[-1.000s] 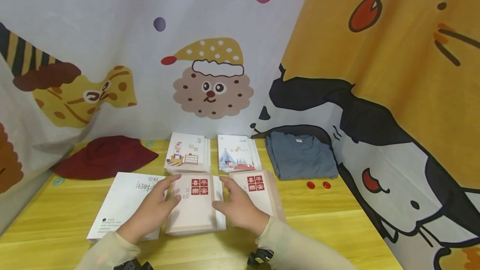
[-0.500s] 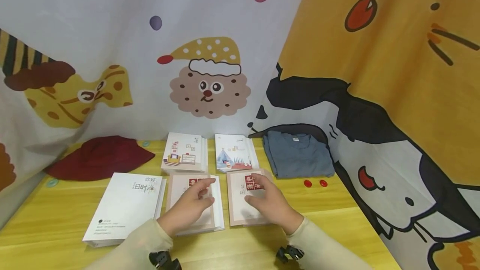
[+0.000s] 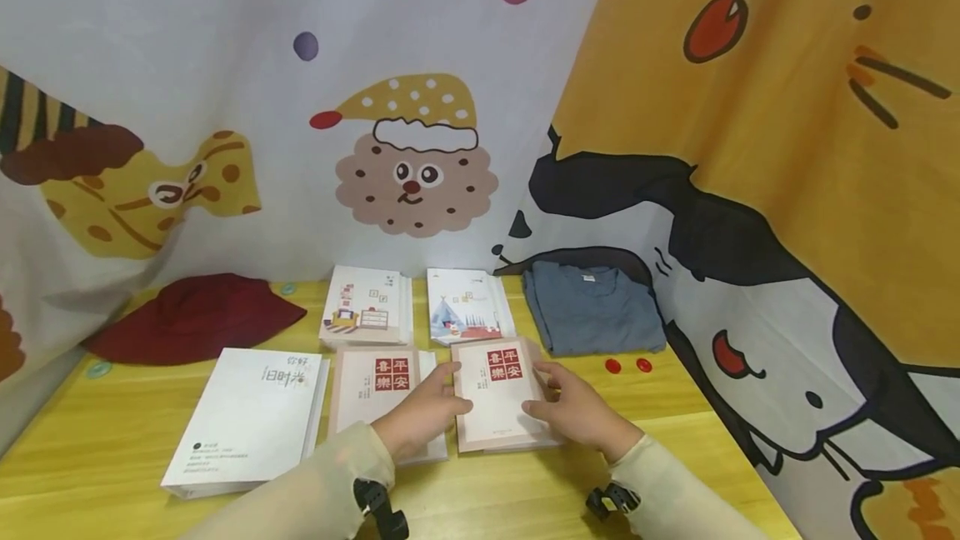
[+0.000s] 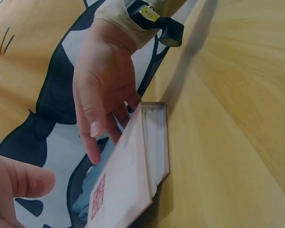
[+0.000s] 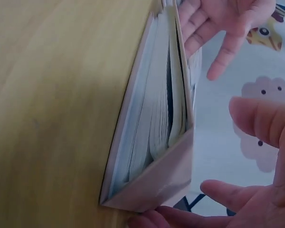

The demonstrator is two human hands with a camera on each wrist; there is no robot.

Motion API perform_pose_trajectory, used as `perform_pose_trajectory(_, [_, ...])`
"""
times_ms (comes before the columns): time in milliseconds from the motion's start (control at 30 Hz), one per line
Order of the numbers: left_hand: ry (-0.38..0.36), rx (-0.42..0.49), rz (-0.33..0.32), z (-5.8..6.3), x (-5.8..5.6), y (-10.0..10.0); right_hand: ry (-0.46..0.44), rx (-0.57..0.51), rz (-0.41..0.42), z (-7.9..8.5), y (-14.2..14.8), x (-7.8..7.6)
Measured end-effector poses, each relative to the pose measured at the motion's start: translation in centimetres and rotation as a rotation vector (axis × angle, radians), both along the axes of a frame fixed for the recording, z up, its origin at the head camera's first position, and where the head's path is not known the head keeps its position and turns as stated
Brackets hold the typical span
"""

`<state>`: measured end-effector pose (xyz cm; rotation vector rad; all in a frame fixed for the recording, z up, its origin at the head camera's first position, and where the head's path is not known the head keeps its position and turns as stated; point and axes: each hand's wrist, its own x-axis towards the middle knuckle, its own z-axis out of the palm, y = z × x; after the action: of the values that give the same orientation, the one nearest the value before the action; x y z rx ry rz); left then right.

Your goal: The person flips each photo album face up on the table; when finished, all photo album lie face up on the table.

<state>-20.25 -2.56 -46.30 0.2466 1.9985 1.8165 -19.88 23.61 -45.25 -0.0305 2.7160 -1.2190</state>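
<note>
A pink photo album (image 3: 498, 411) with red square characters lies on the table between the two hands. The left hand (image 3: 422, 413) is at its left edge, over part of a second, similar pink album (image 3: 367, 394). At the right edge is the right hand (image 3: 583, 412), fingers loosely bent. In the right wrist view, some right-hand fingers (image 5: 180, 217) touch the lower part of the album's spine (image 5: 161, 183), while the thumb (image 5: 256, 116) stays off the cover. The left wrist view shows the left thumb (image 4: 31, 180) apart from the cover; its other fingers are largely hidden.
A white album (image 3: 247, 423) lies at left. Behind are two illustrated albums, one with furniture (image 3: 367, 307) and one with a tent (image 3: 465, 307). A dark red hat (image 3: 202, 319), folded blue-grey shirt (image 3: 592, 311) and red discs (image 3: 613, 366) lie around. Curtains hang behind.
Both hands have moved right, from the middle pink album to the right one. They have lowered to its two sides. The albums stay about where they were on the table.
</note>
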Motion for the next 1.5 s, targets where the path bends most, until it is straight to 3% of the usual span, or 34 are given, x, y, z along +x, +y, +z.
perform_pose_trajectory(100, [-0.021, 0.011, 0.008, -0.2, -0.2, 0.7, -0.027, -0.020, -0.002, 0.1, 0.2, -0.2])
perform_pose_trajectory(333, [0.016, -0.035, 0.015, -0.7, -0.6, 2.1, -0.067, -0.007, -0.007, 0.2, 0.7, -0.9])
perform_pose_trajectory(667, [0.062, -0.077, 0.098, -1.3, -0.5, 3.1, -0.112, -0.050, 0.046, 0.3, 0.6, -1.1])
perform_pose_trajectory(1033, [0.090, -0.062, 0.151, -0.8, -0.3, 3.0, -0.033, 0.057, 0.107, 0.3, 0.1, -0.7])
perform_pose_trajectory(1267, [0.071, -0.017, 0.119, -1.1, -0.6, 2.8, -0.050, 0.076, 0.105, 0.2, 0.0, -1.0])
perform_pose_trajectory(1500, [0.096, -0.002, 0.103, -0.6, -0.4, 2.4, -0.080, -0.005, 0.149, 0.3, 0.4, -1.1])
